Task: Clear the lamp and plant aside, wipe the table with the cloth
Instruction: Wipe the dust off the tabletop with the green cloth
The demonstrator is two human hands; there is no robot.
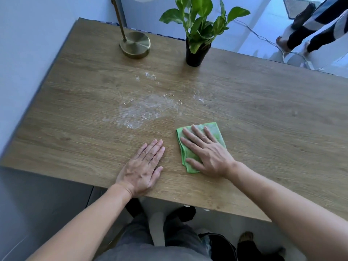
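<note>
Right grip [205, 153] flat on cloth [216, 131], lengthwise away.

Bench [263, 113]: light oak woodgrain, white powdery smear [139, 110] at centre. Cloth [216, 130]: bright green. Lamp base [135, 45]: brushed brass. Plant [199, 19]: green leaves, faint yellow variegation; pot [195, 55] black.

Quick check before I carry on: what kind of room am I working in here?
Most likely a home room or a small office. A wooden table against the wall carries a brass lamp and a potted plant, and a doormat lies on the tiled floor beyond.
</note>
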